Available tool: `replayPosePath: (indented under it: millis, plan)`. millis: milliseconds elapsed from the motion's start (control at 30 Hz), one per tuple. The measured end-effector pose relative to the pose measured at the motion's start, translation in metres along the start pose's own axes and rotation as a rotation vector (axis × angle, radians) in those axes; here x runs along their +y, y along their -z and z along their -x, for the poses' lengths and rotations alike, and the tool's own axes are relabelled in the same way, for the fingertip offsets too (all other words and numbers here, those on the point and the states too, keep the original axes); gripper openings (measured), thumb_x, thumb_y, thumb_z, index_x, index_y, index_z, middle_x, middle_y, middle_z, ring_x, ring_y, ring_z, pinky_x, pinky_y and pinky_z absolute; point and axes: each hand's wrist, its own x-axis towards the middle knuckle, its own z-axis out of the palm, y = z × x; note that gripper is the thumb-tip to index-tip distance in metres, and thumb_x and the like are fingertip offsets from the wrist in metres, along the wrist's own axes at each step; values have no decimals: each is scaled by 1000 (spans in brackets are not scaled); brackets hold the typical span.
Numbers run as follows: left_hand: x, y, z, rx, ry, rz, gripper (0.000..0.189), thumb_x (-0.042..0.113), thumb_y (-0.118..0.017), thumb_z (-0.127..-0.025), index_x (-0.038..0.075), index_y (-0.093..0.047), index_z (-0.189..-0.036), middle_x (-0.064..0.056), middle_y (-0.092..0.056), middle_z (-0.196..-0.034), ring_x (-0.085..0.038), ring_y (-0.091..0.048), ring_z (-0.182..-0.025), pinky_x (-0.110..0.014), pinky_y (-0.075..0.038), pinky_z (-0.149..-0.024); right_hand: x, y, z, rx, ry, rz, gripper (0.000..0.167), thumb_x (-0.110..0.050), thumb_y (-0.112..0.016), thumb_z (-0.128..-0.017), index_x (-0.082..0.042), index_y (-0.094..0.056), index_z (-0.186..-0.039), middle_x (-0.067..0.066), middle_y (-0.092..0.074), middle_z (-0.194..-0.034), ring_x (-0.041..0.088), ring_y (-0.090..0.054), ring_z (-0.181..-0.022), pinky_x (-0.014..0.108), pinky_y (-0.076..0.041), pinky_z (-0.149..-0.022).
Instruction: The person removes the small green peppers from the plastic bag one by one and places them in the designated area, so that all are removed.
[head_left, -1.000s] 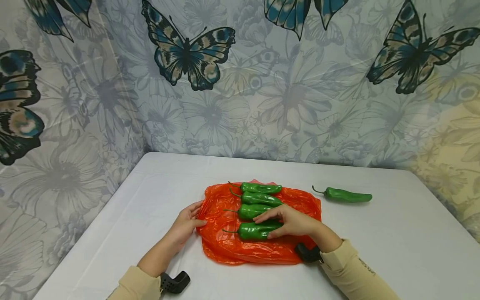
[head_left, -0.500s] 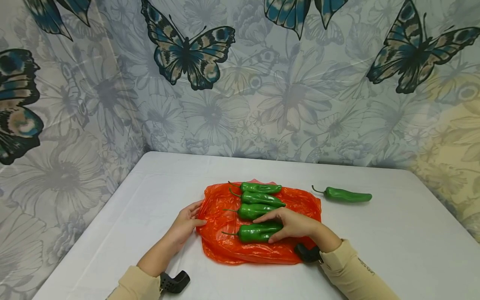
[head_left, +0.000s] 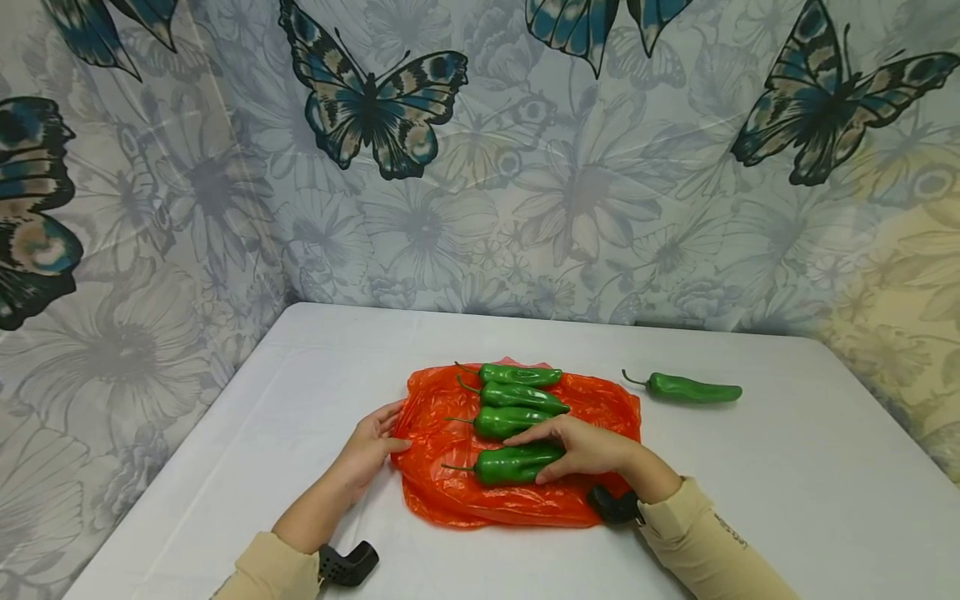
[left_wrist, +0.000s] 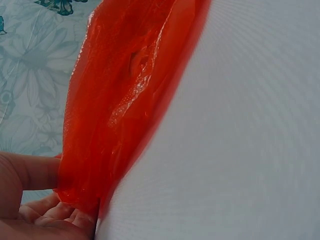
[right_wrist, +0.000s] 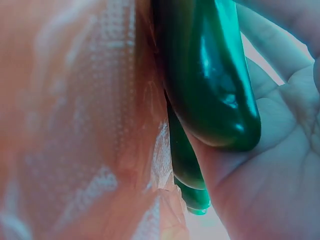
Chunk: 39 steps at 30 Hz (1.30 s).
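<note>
A red plastic bag [head_left: 442,492] lies flat, with several green peppers [head_left: 517,395] in a row on top, stems to the left. My right hand [head_left: 588,447] grips the nearest green pepper [head_left: 501,467] from above, thumb on its near side and fingers on its far side. In the right wrist view, that pepper's rounded end [right_wrist: 220,110] sits against the palm. At the bag's left edge, my left hand [head_left: 370,446] pinches the plastic. The left wrist view shows the thumb [left_wrist: 40,172] and curled fingers at the bag's corner [left_wrist: 82,192].
Another green pepper [head_left: 693,389] lies apart on the white table [head_left: 810,467], right of the bag. A butterfly-patterned cloth [head_left: 480,200] hangs behind the table. Black devices [head_left: 348,564] are strapped at both wrists.
The nearest pepper has shifted slightly toward the person, widening the gap to the one behind it, with the right hand on it. The left hand has stayed at the bag's edge.
</note>
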Motion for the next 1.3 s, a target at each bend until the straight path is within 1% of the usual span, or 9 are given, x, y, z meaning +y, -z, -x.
replayPosePath:
  millis: [167,267,467,667,767,933,1033,1167,1300]
  plan:
    - [1,0,0,1,2,-8,63,-10,-53,-82,0,-35,-141,-22,-37,-145,-35,-39,-131,-28,-47,-92,-1,0,0,3,-7,-11,48,-17,-71,-81,-13,-59,-127,4,-59,-130,9,-51,-115,20,-42,-96]
    - [1,0,0,-2,0,-9,63,-10,-53,-82,0,-35,-141,-22,-37,-145,-35,-38,-132,-28,-47,-92,-1,0,0,5,-13,-21,48,-16,-70,-81,-13,-59,-127,4,-58,-130,9,-50,-116,20,-42,-96]
    - [1,0,-1,-9,-5,-4,63,-10,-53,-82,1,-34,-141,-22,-37,-145,-35,-37,-133,-25,-47,-90,1,1,-2,19,-16,-42,46,-19,-70,-82,-15,-59,-127,3,-59,-129,8,-51,-116,19,-42,-95]
    - [0,0,-1,-8,-4,-9,63,-10,-54,-82,1,-34,-141,-22,-36,-146,-35,-36,-134,-29,-46,-94,0,1,-2,36,-13,-48,45,-18,-70,-82,-14,-60,-126,4,-59,-129,9,-51,-115,19,-43,-94]
    - [0,0,-1,-7,-5,-11,63,-10,-54,-81,1,-34,-141,-22,-36,-146,-36,-36,-134,-30,-45,-95,0,2,-2,44,2,-44,45,-18,-70,-82,-14,-60,-126,4,-59,-129,9,-51,-114,20,-43,-94]
    - [1,0,0,-4,-5,-7,63,-10,-54,-81,0,-35,-141,-22,-37,-145,-35,-37,-133,-26,-47,-91,1,4,-1,68,46,-28,44,-19,-70,-82,-12,-61,-125,5,-61,-127,5,-52,-113,20,-43,-95]
    - [1,0,0,-3,-2,-2,63,-10,-54,-81,1,-35,-141,-23,-36,-145,-36,-37,-133,-24,-47,-88,1,6,0,87,59,-17,43,-20,-69,-82,-13,-61,-124,4,-62,-125,4,-52,-112,20,-43,-95]
    - [1,-1,1,-9,2,1,62,-10,-54,-82,1,-36,-141,-23,-36,-146,-36,-37,-132,-24,-47,-87,-2,9,2,111,57,-11,43,-21,-69,-83,-13,-61,-125,5,-62,-124,5,-54,-112,20,-43,-95]
    - [2,-1,1,-5,1,1,62,-10,-54,-82,2,-36,-140,-22,-36,-146,-36,-37,-133,-25,-47,-88,-6,14,3,129,46,-1,44,-22,-69,-82,-15,-61,-125,4,-62,-126,6,-53,-116,19,-42,-96]
